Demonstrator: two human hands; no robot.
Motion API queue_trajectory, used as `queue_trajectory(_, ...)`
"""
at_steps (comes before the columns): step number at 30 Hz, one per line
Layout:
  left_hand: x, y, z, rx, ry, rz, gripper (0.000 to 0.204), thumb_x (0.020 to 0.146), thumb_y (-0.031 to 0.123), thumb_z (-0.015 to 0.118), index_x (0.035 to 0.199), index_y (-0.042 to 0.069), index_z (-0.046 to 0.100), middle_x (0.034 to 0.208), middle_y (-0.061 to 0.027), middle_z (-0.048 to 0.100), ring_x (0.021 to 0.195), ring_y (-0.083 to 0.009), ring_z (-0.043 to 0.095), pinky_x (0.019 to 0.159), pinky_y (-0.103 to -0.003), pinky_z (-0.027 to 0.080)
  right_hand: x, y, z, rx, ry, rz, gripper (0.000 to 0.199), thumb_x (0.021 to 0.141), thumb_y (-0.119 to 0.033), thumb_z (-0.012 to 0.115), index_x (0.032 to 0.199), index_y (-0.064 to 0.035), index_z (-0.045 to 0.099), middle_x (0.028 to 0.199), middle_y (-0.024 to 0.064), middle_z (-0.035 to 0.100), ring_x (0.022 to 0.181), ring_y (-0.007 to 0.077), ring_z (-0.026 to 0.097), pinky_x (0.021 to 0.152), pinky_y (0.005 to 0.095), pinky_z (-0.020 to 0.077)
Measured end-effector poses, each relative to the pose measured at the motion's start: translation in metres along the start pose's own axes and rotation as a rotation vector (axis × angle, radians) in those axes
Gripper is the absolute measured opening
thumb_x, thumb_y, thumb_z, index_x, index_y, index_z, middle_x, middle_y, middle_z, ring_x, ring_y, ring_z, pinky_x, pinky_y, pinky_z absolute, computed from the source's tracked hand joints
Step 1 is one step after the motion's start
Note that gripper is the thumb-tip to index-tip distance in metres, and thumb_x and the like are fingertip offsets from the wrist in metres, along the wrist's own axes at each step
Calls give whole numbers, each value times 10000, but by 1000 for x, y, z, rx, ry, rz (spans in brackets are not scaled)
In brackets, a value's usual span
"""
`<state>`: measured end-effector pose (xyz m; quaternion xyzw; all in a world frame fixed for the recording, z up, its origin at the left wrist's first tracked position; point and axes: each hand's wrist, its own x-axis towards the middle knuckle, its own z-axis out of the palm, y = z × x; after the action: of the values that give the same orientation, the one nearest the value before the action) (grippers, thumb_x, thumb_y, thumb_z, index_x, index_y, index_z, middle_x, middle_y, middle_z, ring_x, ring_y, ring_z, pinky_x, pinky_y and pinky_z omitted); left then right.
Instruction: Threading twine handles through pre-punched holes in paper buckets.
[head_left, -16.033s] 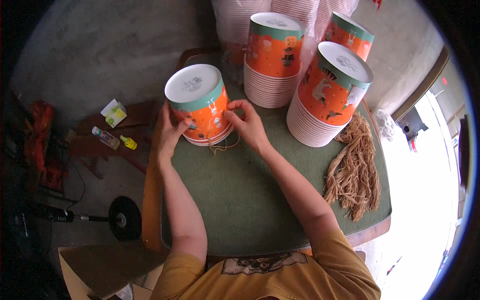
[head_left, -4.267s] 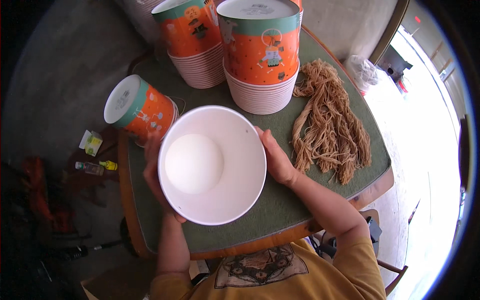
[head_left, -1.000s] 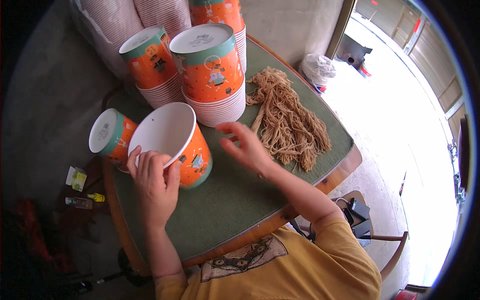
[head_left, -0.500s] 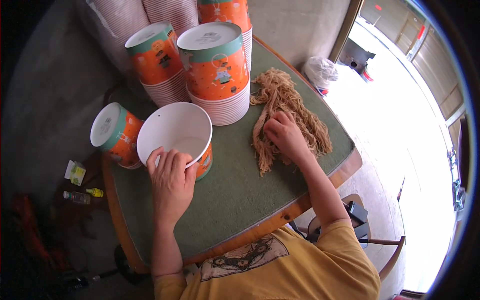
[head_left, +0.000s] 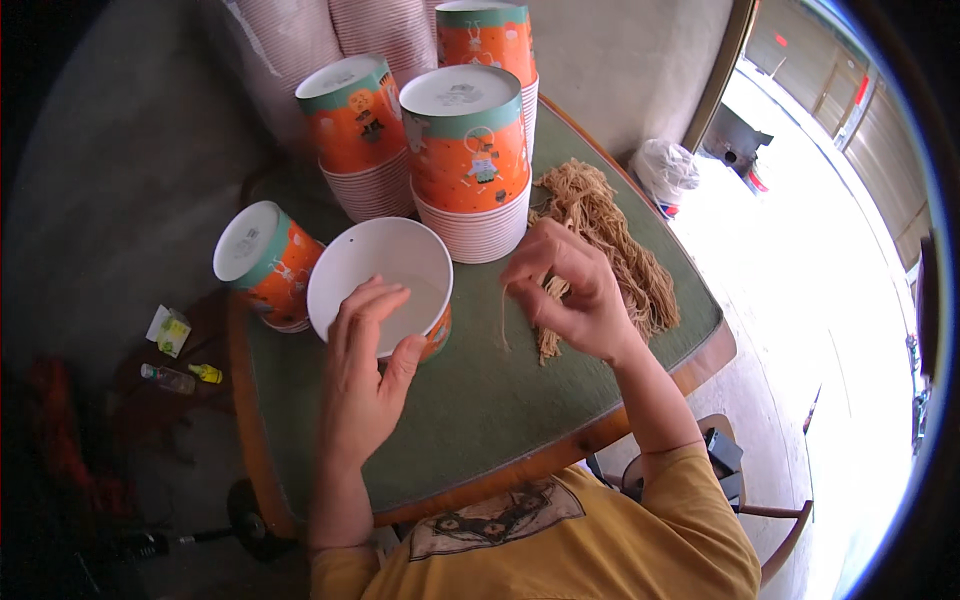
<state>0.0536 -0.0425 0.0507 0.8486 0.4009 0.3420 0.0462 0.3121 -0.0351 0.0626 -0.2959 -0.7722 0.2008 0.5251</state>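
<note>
A white-lined paper tub (head_left: 420, 265) with an orange and green outside stands on the table, its mouth tilted toward me. My left hand (head_left: 362, 390) is at its near rim, fingers stretched and thumb apart, holding nothing. A thin tan strand of string (head_left: 504, 322) hangs from the pinched fingers of my right hand (head_left: 575, 295), which is raised over the table right of the tub. Behind that hand lies a loose bundle of tan string (head_left: 635, 265), partly covered by it.
Upside-down stacks of matching tubs (head_left: 468, 160) rise behind the open one, and a shorter stack (head_left: 270, 262) leans at its left. The green-topped table (head_left: 480, 420) has a wooden edge. A clear bottle (head_left: 168, 379) lies lower left; a white bag (head_left: 665, 175) stands beyond the table.
My right hand has lifted off the string bundle and come left toward me with one strand. My left hand has let go of the tub's rim and opened.
</note>
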Motion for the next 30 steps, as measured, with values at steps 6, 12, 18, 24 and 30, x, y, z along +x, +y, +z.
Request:
queue_trajectory(6,2,47,3,-1051,5,-273,343,1004,252,576,1226,-5,532,1087,-63,619,932,-141,614,833,-282,496,17,-23,30,33,-68,-206,188,805,34,681,968,-59,690,847,56,563,749,174,576,623,282,466)
queue_trajectory(12,-22,24,0,-920,-119,-418,250,1051,215,474,1060,0,602,644,9,509,583,-56,493,574,-216,421,1,-4,31,4,-48,-22,159,803,48,651,929,-49,653,828,45,531,683,145,537,555,256,425)
queue_trajectory(18,-48,10,10,-794,-209,-576,234,1037,224,506,976,19,601,617,5,519,558,-62,505,529,-229,404,-29,17,34,-52,-189,186,122,782,14,646,875,-48,596,845,61,557,728,203,589,611,309,470)
queue_trajectory(24,-48,14,13,-505,-167,-561,222,997,221,583,868,40,580,548,-25,548,469,-104,554,439,-276,406,-33,25,42,-274,-235,-32,274,726,-36,678,990,-62,608,978,93,595,894,271,601,733,375,510)
queue_trajectory(30,-40,24,13,-434,-183,-476,231,991,227,589,838,54,576,532,-44,557,463,-156,588,434,-309,424,-40,1,73,200,-380,173,385,886,-125,715,1233,-48,567,1010,102,638,726,168,667,652,307,541)
